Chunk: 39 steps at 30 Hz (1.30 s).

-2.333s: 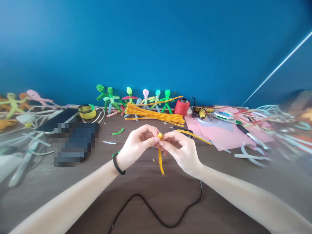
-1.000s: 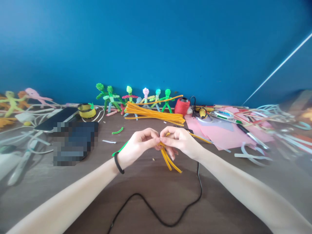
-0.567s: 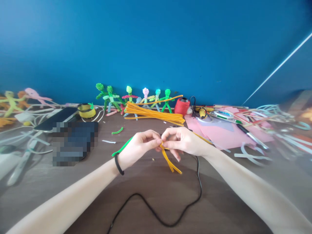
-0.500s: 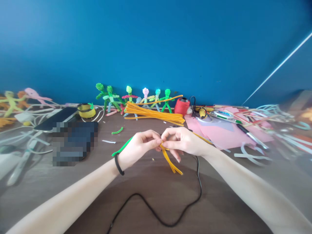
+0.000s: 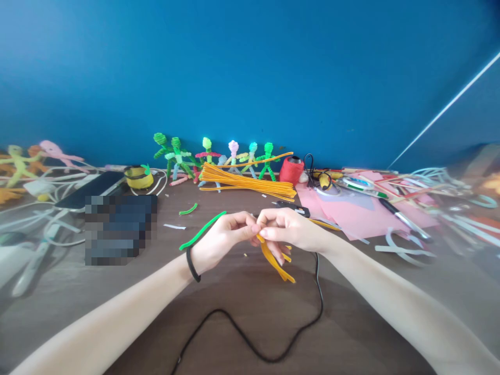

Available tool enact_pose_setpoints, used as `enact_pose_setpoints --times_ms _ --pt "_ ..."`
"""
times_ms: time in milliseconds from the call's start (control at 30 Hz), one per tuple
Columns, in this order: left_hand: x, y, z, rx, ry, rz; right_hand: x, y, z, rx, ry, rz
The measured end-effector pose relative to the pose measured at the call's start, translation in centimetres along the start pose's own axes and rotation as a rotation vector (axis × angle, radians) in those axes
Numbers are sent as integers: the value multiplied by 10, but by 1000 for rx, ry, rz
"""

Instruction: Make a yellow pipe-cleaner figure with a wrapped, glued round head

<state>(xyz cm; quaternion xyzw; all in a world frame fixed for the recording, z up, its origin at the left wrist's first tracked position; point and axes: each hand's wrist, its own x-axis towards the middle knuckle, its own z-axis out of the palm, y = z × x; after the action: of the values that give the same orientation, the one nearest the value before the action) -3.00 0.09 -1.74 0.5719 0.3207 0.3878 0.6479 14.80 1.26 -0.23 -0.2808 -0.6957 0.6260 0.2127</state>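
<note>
The blue wall (image 5: pixel 250 78) closes off the back edge of the worktop (image 5: pixel 250 297), so my room to move is the stretch towards me, between my forearms, where a black cable (image 5: pixel 269 360) loops. Above that stretch my left hand (image 5: pixel 228 232) and right hand (image 5: pixel 292 229) meet, thumbs and fingers pinched together on yellow strips (image 5: pixel 271 260), whose ends hang below my right fingers. A long green strip (image 5: pixel 203 230) lies just beside my left wrist; a short green piece (image 5: pixel 188 210) and a white scrap (image 5: pixel 174 226) lie farther out. Beyond my right hand sits a black object (image 5: pixel 283 204), partly hidden by it. An orange bundle (image 5: pixel 250 182) stands in the way behind, in front of small figures (image 5: pixel 268 151) along the wall. A red roll (image 5: pixel 291 171) and pink paper (image 5: pixel 351 216) bound the right, a dark phone (image 5: pixel 91 190) the left.
</note>
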Motion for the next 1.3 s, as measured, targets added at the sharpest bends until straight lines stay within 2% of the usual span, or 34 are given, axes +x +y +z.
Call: enact_pose_setpoints --times_ms 333,567,1000,1167,1300 --pt "1 -2 -2 -38 36 -5 2 2 -5 3 92 16" --pt "1 -6 -2 -127 -30 -42 3 1 -2 26 35 34" --pt "1 -3 -2 -7 -3 -8 4 7 0 -89 72 2" --pt "2 -6 -4 4 32 -8 5 7 0 -24 105 -12" --pt "3 -8 -4 -71 32 -34 6 10 -2 40 131 -10"
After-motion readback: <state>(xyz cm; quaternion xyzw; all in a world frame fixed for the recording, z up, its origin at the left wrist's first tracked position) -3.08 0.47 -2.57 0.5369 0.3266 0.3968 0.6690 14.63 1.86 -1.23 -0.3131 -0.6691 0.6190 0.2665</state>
